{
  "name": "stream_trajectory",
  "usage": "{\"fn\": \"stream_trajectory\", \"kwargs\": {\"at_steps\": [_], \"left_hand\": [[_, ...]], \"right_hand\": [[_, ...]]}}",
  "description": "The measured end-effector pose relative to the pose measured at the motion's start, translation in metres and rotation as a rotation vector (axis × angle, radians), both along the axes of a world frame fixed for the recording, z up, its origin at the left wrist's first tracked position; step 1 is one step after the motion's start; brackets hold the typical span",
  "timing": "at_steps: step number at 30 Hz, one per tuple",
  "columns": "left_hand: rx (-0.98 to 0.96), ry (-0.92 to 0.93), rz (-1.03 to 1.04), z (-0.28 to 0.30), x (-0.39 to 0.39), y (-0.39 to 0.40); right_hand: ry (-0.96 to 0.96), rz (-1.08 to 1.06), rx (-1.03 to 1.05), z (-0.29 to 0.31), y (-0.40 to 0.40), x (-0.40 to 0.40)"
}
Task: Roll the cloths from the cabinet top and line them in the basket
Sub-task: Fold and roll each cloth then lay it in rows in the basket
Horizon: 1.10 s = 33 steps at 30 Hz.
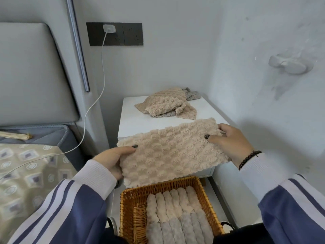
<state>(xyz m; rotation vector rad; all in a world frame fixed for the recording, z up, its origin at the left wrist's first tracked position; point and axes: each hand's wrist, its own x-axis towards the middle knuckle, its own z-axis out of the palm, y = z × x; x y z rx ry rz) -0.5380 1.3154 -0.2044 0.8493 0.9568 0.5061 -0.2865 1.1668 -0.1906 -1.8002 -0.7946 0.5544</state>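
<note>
Item: fluffy beige waffle-textured cloth [171, 152], held flat above woven wicker basket [126, 199] at 6 o'clock; left hand [112, 160] and right hand [230, 141] pinch opposite ends. Advice: roll tightly, edges aligned.

A beige cloth [171, 152] is stretched flat between the left hand [112, 160] and the right hand [230, 142], each pinching a short end, above a wicker basket [129, 201]. Rolled cloths [175, 213] lie side by side inside it. On the white cabinet top [133, 120] behind sits a loose heap of cloths [167, 104], beige and apparently grey
</note>
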Motion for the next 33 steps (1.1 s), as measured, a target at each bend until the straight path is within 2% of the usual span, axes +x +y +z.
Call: {"fn": "stream_trajectory", "kwargs": {"at_steps": [4,9,16,20,24,29,33], "left_hand": [[0.007,-0.017,0.002,0.001,0.014,-0.002],[0.054,-0.032,-0.022,-0.007,0.035,-0.003],[0.115,-0.071,-0.062,-0.010,0.054,-0.005],[0.112,-0.106,-0.070,-0.007,0.059,-0.008],[0.115,-0.125,-0.063,-0.009,0.060,-0.007],[0.100,-0.188,-0.082,-0.005,0.054,-0.006],[0.170,-0.082,-0.013,-0.009,0.050,-0.004]], "right_hand": [[-0.249,-0.045,-0.062,-0.002,0.009,-0.008],[-0.388,-0.061,0.004,-0.003,0.025,-0.031],[-0.619,0.115,0.054,-0.007,0.039,-0.067],[-0.684,0.228,0.041,-0.017,0.046,-0.078],[-0.639,0.280,0.020,-0.021,0.050,-0.087],[-0.396,0.459,-0.034,-0.021,0.050,-0.097],[-0.198,0.583,0.001,-0.020,0.050,-0.102]]}}
